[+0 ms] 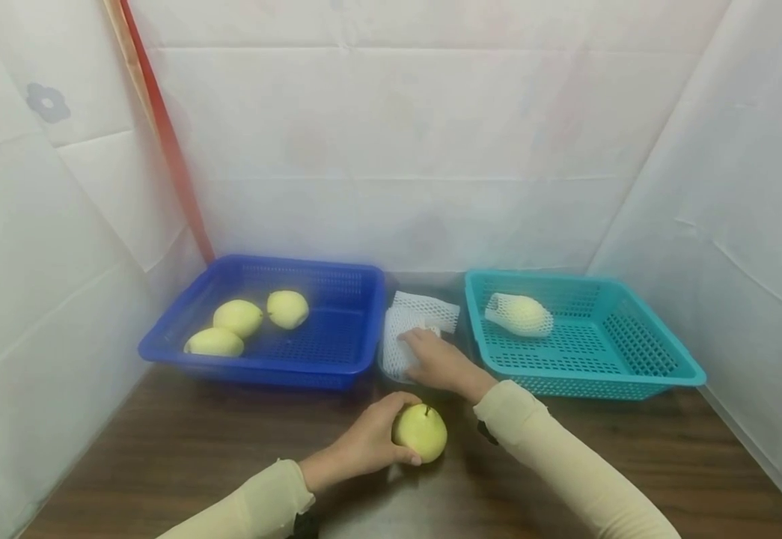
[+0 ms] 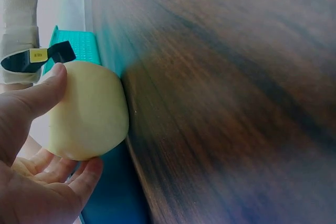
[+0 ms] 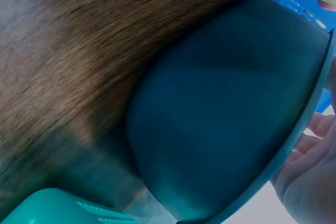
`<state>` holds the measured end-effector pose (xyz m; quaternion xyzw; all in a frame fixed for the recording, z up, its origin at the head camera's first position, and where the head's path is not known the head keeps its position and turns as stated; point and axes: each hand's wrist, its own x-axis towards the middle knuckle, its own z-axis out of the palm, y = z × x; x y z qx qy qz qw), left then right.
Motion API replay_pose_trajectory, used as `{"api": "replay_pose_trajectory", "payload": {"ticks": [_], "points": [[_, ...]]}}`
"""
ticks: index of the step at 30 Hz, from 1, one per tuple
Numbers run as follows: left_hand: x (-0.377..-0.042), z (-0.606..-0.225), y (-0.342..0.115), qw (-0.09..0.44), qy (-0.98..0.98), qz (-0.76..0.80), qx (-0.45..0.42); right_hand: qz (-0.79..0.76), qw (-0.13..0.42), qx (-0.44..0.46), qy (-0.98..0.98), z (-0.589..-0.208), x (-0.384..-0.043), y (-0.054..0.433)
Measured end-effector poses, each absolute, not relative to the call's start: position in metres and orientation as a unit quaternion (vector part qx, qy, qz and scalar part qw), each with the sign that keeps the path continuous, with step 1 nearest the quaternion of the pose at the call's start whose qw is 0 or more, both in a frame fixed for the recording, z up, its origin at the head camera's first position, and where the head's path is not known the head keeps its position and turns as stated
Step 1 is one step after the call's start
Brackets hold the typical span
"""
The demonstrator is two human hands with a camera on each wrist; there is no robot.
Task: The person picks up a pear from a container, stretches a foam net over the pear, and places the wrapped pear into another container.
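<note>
My left hand (image 1: 370,442) grips a yellow-green pear (image 1: 423,433) just above or on the table, fingers and thumb round its side, the stem facing up. In the left wrist view the thumb and fingers hold the pear (image 2: 92,111) from opposite sides. My right hand (image 1: 441,363) reaches into a dark teal tub (image 3: 226,108) of white foam net sleeves (image 1: 400,337), with its fingertips at the sleeves. Whether they pinch one is hidden. In the right wrist view, the tub's rim partly covers the right fingers (image 3: 310,140).
A blue basket (image 1: 263,367) on the left holds three bare pears (image 1: 238,320). A turquoise basket (image 1: 586,385) on the right holds one pear in a foam net (image 1: 521,314). The tub stands between them. White sheeting (image 1: 417,150) surrounds the wooden table (image 1: 195,442).
</note>
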<state>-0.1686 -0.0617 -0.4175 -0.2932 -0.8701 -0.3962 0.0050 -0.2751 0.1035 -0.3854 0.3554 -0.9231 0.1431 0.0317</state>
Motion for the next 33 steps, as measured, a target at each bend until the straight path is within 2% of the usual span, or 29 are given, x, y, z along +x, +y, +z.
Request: {"api": "replay_pose_trajectory", "payload": {"ticks": [4, 12, 23, 26, 33], "points": [[-0.168, -0.418, -0.061, 0.004, -0.87, -0.395, -0.295, 0.133, 0.044, 0.357, -0.923, -0.386, -0.274, 0.105], [-0.168, -0.417, -0.061, 0.007, -0.867, -0.395, -0.304, 0.131, 0.122, 0.309, -0.934, -0.379, -0.272, 0.109], [-0.169, -0.419, -0.062, 0.005, -0.866, -0.396, -0.306, 0.257, 0.195, 0.293, -0.9, -0.352, -0.271, 0.121], [-0.169, -0.419, -0.062, 0.007, -0.867, -0.393, -0.306, 0.296, 0.192, 0.286, -0.891, -0.338, -0.266, 0.127], [-0.169, -0.42, -0.063, 0.02, -0.866, -0.393, -0.31, 0.398, 0.106, 0.239, -0.879, -0.298, -0.237, 0.146]]}}
